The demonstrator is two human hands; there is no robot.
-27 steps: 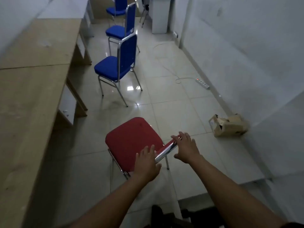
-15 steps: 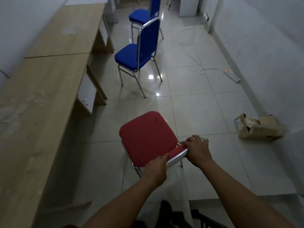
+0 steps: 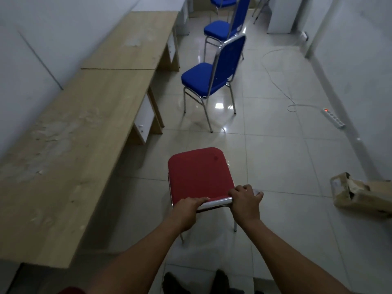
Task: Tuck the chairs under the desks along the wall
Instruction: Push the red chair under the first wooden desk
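A red chair (image 3: 199,175) with a chrome frame stands on the tiled floor just in front of me, its seat facing away. My left hand (image 3: 187,211) and my right hand (image 3: 246,201) both grip the chrome top rail of its backrest. Along the left wall runs a row of wooden desks (image 3: 70,145). Beyond the red chair a blue chair (image 3: 210,75) stands out in the aisle beside the desks, and two more blue chairs (image 3: 220,28) stand farther back.
A torn cardboard box (image 3: 358,194) lies on the floor at the right. A white power strip (image 3: 334,118) with its cable runs along the right wall. A white cabinet (image 3: 282,15) stands at the far end. My feet show at the bottom edge.
My left hand has closed onto the rail. The backrest rail has swung from slanted to nearly level before me, and my view has turned left, so the desks show more.
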